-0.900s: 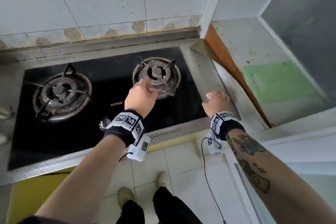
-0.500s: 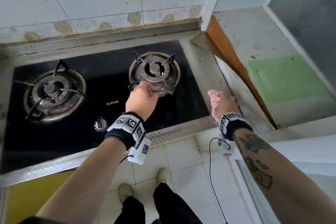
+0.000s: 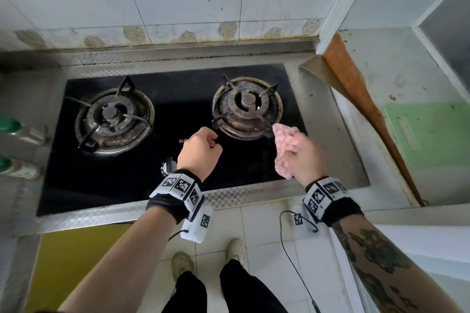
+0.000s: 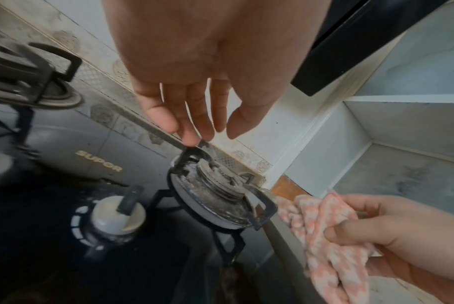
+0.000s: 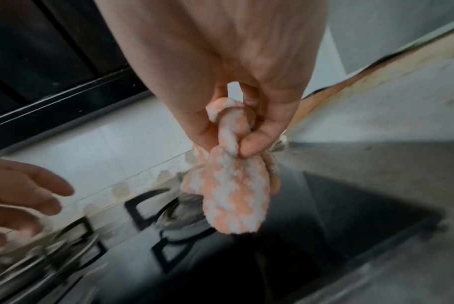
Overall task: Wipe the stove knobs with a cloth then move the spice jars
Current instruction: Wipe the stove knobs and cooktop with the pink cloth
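Nearest the stove's front edge, the left hand (image 3: 198, 151) hangs over the black glass with fingers loosely extended, holding nothing, the stove knob (image 3: 169, 167) just beside its wrist. The right hand (image 3: 304, 157) pinches a bunched pink-and-white cloth (image 3: 286, 146) at the right burner (image 3: 246, 107). Two green-capped spice jars (image 3: 15, 147) stand left of the stove (image 3: 267, 165).

Head downward; wrists close, stove (image 3: 162, 99) shared
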